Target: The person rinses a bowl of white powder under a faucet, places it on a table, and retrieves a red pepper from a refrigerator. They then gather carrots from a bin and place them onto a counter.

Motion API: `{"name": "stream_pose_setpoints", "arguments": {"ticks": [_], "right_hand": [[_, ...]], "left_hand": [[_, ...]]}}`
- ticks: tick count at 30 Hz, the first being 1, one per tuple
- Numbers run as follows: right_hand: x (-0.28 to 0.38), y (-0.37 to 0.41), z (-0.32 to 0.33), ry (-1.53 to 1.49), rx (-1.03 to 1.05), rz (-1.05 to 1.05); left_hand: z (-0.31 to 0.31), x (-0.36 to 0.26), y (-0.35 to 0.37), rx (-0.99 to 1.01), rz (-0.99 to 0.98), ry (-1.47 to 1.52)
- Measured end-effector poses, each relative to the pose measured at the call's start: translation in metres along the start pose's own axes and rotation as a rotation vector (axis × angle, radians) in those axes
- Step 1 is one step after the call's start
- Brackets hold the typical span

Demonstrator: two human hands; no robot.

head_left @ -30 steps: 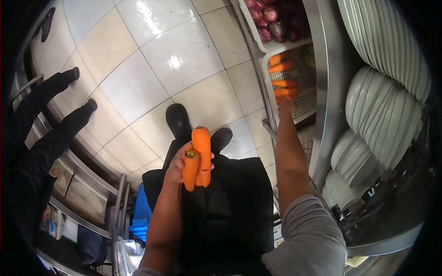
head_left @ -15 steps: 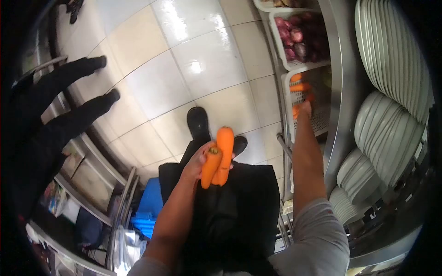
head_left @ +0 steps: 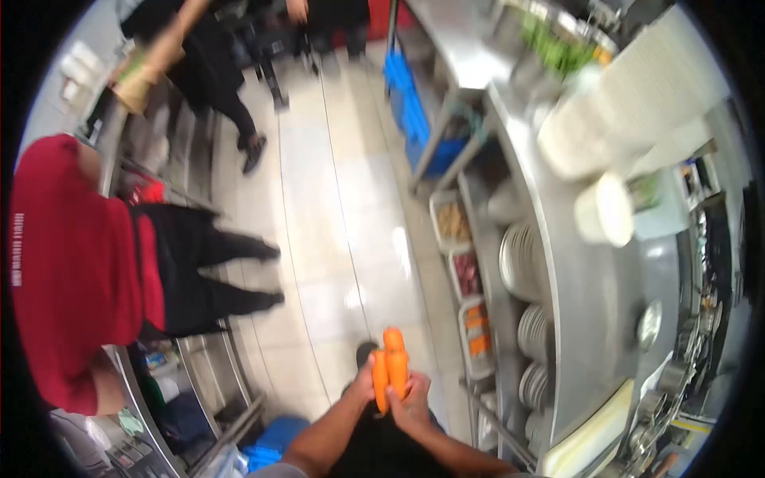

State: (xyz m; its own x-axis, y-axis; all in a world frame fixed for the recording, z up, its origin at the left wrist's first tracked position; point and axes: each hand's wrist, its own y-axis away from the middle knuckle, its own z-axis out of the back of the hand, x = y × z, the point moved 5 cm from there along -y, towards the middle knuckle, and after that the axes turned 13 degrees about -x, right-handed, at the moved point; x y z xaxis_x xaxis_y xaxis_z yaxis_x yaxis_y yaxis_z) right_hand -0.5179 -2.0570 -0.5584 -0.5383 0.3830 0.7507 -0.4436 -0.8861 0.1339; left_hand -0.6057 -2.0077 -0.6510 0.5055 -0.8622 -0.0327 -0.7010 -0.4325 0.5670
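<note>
A bundle of orange carrots (head_left: 397,373) is held upright in front of my body, with two or three of them showing side by side. My left hand (head_left: 363,382) is closed round the bundle from the left. From the right, my right hand (head_left: 412,405) grips the same carrots, its thumb across their lower part. More carrots lie in a white crate (head_left: 487,368) on the low shelf to the right, apart from my hands.
Crates of red onions (head_left: 466,272) and of tan produce (head_left: 453,221) line the same low shelf. Stacked plates (head_left: 534,328) stand beside them, under a steel counter (head_left: 586,319) bearing a cutting board (head_left: 590,430). A person in a red shirt (head_left: 76,263) stands at left; others are farther ahead.
My right hand has left the carrot crate and come to the bundle held in my left hand. The view has lifted, bringing the counter top and other people into sight.
</note>
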Motion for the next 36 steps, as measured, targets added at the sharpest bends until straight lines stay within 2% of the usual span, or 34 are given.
{"name": "stream_pose_setpoints", "arguments": {"ticks": [1, 3, 7, 9, 12, 13, 17, 20, 22, 23, 25, 26, 28, 29, 30, 32, 36], "right_hand": [[0.029, -0.005, 0.012, -0.065, -0.006, 0.006], [0.076, -0.015, 0.031, -0.158, 0.03, 0.049], [0.157, -0.05, 0.078, -0.164, 0.0, 0.064], [0.197, -0.075, 0.093, -0.213, 0.024, 0.173], [0.222, -0.12, 0.109, -0.127, 0.048, 0.182], [0.225, -0.135, 0.112, -0.19, 0.072, 0.092], [0.22, -0.205, 0.114, -0.226, 0.005, 0.205], [0.224, -0.256, 0.11, -0.322, 0.045, 0.13], [0.239, -0.299, 0.106, -0.422, 0.007, 0.102], [0.248, -0.321, 0.106, -0.428, 0.001, 0.098], [0.264, -0.355, 0.102, -0.388, 0.076, 0.109], [0.273, -0.37, 0.104, -0.389, 0.062, 0.09], [0.297, -0.399, 0.095, -0.432, 0.193, 0.078], [0.302, -0.413, 0.086, -0.467, 0.277, -0.022], [0.309, -0.432, 0.075, -0.474, 0.263, -0.027], [0.326, -0.466, 0.056, -0.532, 0.146, 0.14], [0.377, -0.532, 0.057, -0.537, 0.041, 0.171]], "left_hand": [[-0.009, -0.01, 0.01, -0.131, -0.081, -0.038], [-0.044, -0.035, 0.034, -0.191, -0.103, -0.071], [-0.149, -0.089, 0.066, 0.079, -0.113, -0.065], [-0.18, -0.114, 0.064, 0.101, -0.131, -0.137], [-0.216, -0.138, 0.046, 0.06, -0.144, -0.176], [-0.228, -0.15, 0.036, 0.014, -0.132, -0.173], [-0.277, -0.19, -0.006, 0.053, -0.131, -0.219], [-0.297, -0.222, -0.047, -0.026, -0.119, -0.264], [-0.312, -0.26, -0.072, -0.151, -0.214, -0.298], [-0.316, -0.277, -0.083, -0.153, -0.209, -0.306], [-0.317, -0.312, -0.102, -0.202, -0.304, -0.309], [-0.33, -0.324, -0.1, -0.204, -0.282, -0.318], [-0.364, -0.356, -0.096, -0.217, -0.261, -0.234], [-0.384, -0.372, -0.092, -0.214, -0.292, -0.219], [-0.392, -0.389, -0.102, -0.211, -0.282, -0.232], [-0.4, -0.427, -0.116, -0.25, -0.389, -0.204], [-0.441, -0.503, -0.151, -0.289, -0.346, -0.343]]}}
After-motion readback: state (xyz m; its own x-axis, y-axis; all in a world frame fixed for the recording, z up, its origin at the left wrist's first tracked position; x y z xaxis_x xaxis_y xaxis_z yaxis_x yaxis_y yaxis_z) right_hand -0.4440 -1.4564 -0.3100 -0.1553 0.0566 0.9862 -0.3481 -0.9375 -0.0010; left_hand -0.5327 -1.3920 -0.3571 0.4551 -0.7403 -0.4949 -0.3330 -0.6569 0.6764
